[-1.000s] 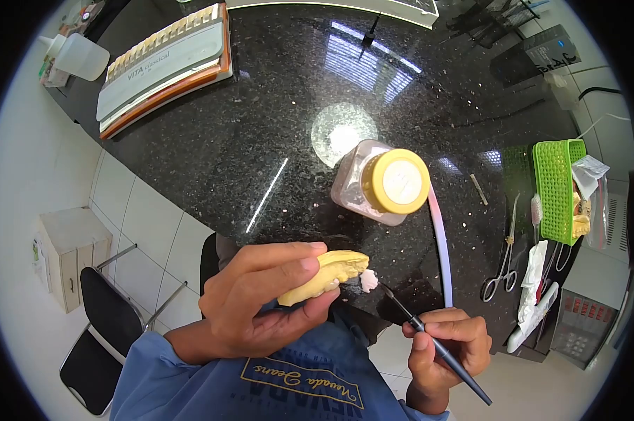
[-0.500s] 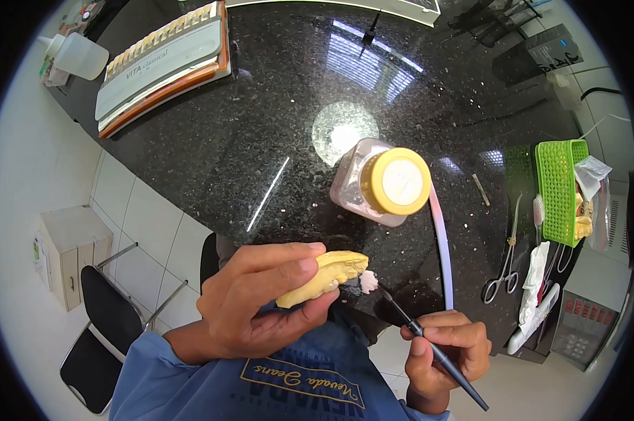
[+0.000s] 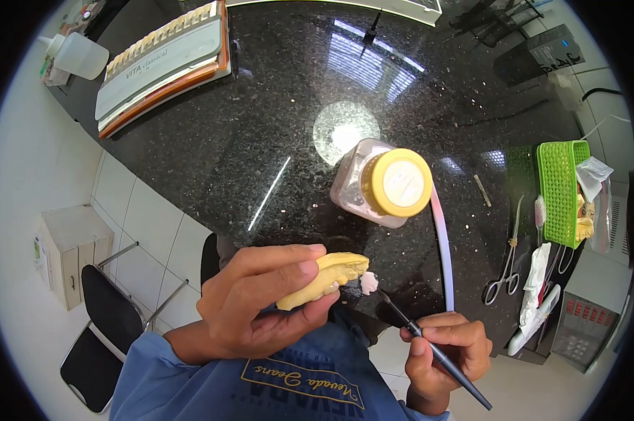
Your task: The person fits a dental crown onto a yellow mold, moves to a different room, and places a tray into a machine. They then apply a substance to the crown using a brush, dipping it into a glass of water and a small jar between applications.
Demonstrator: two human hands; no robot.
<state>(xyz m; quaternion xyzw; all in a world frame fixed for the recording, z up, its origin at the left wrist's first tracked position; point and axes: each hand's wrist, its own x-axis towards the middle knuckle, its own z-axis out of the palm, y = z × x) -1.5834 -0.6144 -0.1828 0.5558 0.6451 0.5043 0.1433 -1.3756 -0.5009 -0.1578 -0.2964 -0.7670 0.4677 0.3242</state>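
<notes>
Bench: I see glossy black, pale-speckled stone point(image 3: 261, 133) under everything else here.
Shade guide case: flat, grey-and-orange point(image 3: 164, 70), at the upper left of my view.
Left hand: closed around the yellow cast, fingers above, thumb below point(image 3: 264, 298).
Right hand: pinching the slim dark tool between thumb and fingers point(image 3: 447, 351).
Jar: clear, squarish body, round yellow lid point(image 3: 374, 184), beyond the hands.
Yellow cast: matte, uneven, curved point(image 3: 331, 276); its long axis slants from lower left to upper right, free end towards the pink-white mound.
Slim dark tool: smooth, straight handle point(image 3: 436, 349); its long axis slants, tip up and left, near the mound.
Pink-white mound: small, soft-edged point(image 3: 369, 283), between cast and tip.
</notes>
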